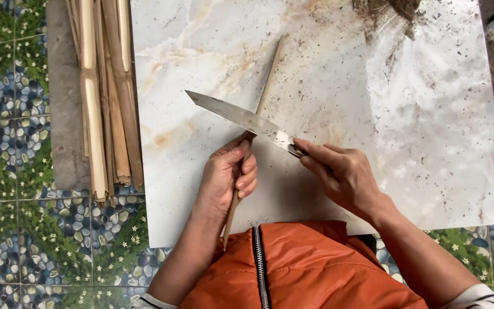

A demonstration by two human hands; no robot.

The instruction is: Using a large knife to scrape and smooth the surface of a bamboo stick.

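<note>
Bamboo stick in left hand, knife in right hand.

Wearing a puffy orange sleeveless vest with a dark zipper running up the front, silver teeth showing. Pale striped sleeves underneath, pushed up so both forearms are bare.

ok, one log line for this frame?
left hand: grips thin bamboo stick | right hand: holds knife, blade across stick | surface: marble slab | bamboo strips lying left
</note>
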